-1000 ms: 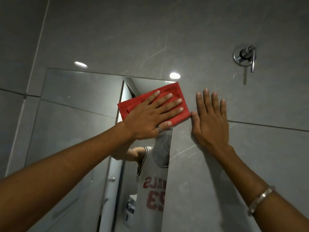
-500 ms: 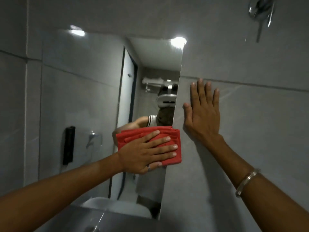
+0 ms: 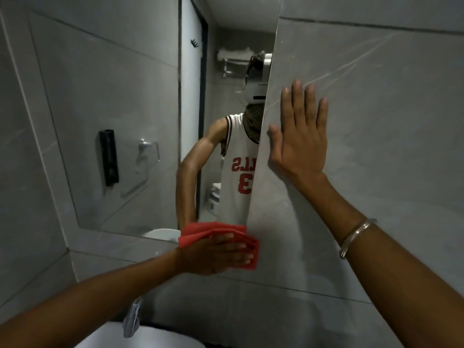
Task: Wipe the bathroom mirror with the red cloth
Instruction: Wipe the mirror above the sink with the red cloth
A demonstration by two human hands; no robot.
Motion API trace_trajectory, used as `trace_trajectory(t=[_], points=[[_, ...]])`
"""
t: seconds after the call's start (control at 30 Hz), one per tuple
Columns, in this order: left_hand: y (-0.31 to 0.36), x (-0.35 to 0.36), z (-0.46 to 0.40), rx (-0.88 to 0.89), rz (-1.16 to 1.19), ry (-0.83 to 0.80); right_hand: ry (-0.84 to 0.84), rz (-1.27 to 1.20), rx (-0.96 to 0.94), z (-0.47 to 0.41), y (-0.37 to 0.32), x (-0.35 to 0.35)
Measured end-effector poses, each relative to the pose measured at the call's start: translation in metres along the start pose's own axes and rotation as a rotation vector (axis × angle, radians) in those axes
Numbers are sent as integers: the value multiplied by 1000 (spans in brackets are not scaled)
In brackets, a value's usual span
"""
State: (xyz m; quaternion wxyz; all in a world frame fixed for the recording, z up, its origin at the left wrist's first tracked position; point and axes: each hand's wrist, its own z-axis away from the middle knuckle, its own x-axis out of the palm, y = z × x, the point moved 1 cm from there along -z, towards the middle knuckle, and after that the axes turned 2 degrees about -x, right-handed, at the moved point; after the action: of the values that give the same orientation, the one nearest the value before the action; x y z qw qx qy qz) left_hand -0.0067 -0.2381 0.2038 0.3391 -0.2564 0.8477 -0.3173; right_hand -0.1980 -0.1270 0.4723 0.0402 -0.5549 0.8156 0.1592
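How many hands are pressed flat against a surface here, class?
2: the left hand presses the red cloth at the mirror's bottom corner; the right hand lies flat on the wall tile.

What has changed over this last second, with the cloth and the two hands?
The left hand has slid the red cloth down the mirror's right edge, from the top corner to the bottom corner, where it now overlaps the tile below. Nothing was picked up or let go. The right hand stays flat on the wall tile beside the mirror.
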Motion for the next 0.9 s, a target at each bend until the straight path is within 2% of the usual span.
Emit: trace_trajectory(t=[0.07,0.13,0.23,0.4,0.53,0.63,0.73,0.9], points=[[-7,-2,-4,53,41,-49,-9,-8,-2,-3,-1,-2],[-19,-8,-5,154,93,-180,-33,-21,-3,-1,-3,-5],[-45,-26,-26,109,47,-205,-46,-86,-60,-6,0,-14],[-109,-56,-91,-15,-87,-64,76,-133,-304,-103,26,-46],[-164,-90,-142,-160,-117,41,53,-142,-383,-186,44,-70],[-210,-115,-181,-211,-141,59,31,-177,-475,-227,50,-77],[-262,-139,-221,-273,-142,68,108,-272,-465,-243,48,-75],[-337,-181,-279,-374,-183,123,233,-386,-323,-240,54,-70]])
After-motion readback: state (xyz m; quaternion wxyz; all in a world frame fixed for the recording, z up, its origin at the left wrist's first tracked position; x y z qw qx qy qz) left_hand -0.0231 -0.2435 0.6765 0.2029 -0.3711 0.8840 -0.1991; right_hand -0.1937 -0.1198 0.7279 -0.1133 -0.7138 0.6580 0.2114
